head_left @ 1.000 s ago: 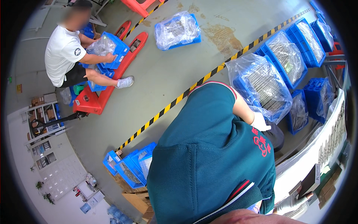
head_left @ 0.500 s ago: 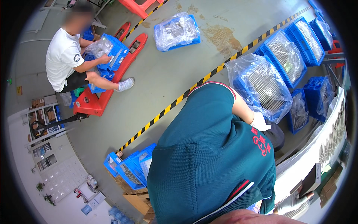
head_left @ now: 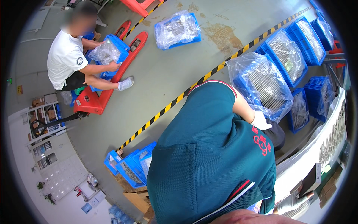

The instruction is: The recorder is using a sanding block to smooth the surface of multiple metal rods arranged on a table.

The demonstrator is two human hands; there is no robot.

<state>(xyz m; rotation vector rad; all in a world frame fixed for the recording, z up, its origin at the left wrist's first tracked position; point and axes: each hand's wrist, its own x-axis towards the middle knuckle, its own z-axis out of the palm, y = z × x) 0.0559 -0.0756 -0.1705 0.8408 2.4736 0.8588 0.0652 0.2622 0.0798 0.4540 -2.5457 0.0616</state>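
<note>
My left hand (head_left: pixel 259 120), in a white glove, rests by my dark-trousered leg (head_left: pixel 275 137). Its fingers show only in part, apparently lying loose with nothing in them. At the lower right, my right hand (head_left: pixel 308 195), its fingertips bare beyond white covering, is closed at the lower end of a dark, flat box (head_left: pixel 311 181). The rest of that grip is hidden behind the box. Beside it stretches a work surface with a white cover (head_left: pixel 298 166), where rows of thin metal pieces (head_left: pixel 332 139) lie. My green shirt (head_left: pixel 209 156) fills the middle of the view.
Blue crates (head_left: pixel 266 84) with plastic-wrapped metal rods line the right side. Another wrapped crate (head_left: pixel 177 30) sits on the floor. A seated co-worker (head_left: pixel 67 56) handles a blue crate (head_left: pixel 118 48) over a red pallet jack (head_left: pixel 97 100). Yellow-black tape (head_left: pixel 175 100) crosses the floor.
The co-worker has leaned toward the right, and the crate in their hands has shifted slightly right and tilted. Both of my hands and the dark box stay where they were.
</note>
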